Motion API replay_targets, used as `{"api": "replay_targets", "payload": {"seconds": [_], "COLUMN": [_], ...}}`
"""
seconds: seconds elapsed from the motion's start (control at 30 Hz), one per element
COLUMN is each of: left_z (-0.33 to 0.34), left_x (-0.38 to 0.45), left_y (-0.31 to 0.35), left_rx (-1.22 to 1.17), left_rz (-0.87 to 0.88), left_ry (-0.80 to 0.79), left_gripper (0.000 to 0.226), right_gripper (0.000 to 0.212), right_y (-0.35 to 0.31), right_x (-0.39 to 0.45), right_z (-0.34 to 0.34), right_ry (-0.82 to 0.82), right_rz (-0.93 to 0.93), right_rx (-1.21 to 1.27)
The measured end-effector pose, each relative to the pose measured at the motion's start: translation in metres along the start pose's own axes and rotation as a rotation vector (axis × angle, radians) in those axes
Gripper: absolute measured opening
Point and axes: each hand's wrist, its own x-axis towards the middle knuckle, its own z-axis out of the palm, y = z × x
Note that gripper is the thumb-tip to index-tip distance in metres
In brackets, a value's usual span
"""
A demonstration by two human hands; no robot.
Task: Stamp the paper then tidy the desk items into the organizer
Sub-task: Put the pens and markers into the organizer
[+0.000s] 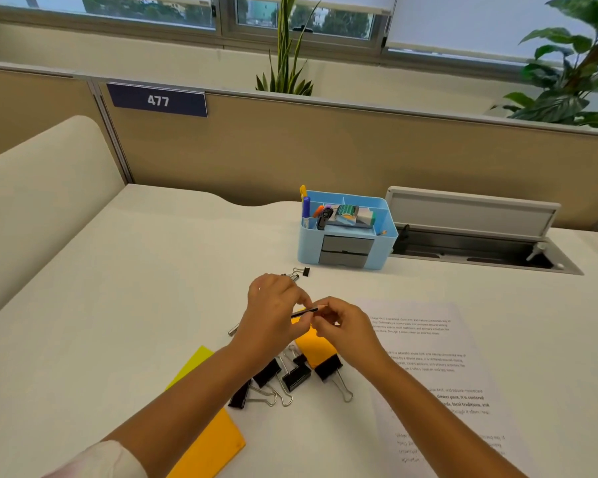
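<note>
My left hand (273, 312) and my right hand (342, 326) meet above the desk's middle, both pinching a dark pencil (304, 312) whose tip points right and up. Its metal end (233, 330) pokes out left of my left wrist. Under my hands lie several black binder clips (296, 376) and an orange sticky pad (316, 346). A small binder clip (302, 271) lies just beyond my left hand. The printed paper (439, 367) lies at the right. The blue organizer (346, 229) stands farther back with markers, a stamp-like item and erasers inside.
A yellow-green sheet (192, 365) and an orange pad (211, 446) lie at the near left. An open cable tray with a raised lid (473, 232) sits right of the organizer. A partition wall (325, 146) closes off the back of the desk.
</note>
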Motion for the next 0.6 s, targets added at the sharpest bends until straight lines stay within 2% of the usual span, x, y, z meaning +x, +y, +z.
{"api": "replay_targets", "payload": {"seconds": [0.1,0.33,0.5,0.6], "left_z": [-0.001,-0.003,0.000,0.003], "left_x": [0.004,0.008,0.002,0.002], "left_y": [0.005,0.014,0.013,0.007], "left_rx": [0.017,-0.030,-0.267,-0.322], "left_rz": [0.015,0.041,-0.009,-0.001], "left_ry": [0.020,0.106,-0.019,-0.071], "left_gripper": [0.018,0.014,0.012,0.017], "right_gripper": [0.017,0.022,0.024,0.028], "right_y": [-0.003,-0.004,0.004,0.008], "right_x": [0.000,-0.010,-0.015,-0.016], "right_z": [-0.007,-0.010,-0.008,-0.012], "right_ry": [-0.030,-0.030,-0.042,0.009], "right_rz": [-0.017,0.018,0.069,0.046], "right_rx": [0.028,0.314,0.539,0.528]}}
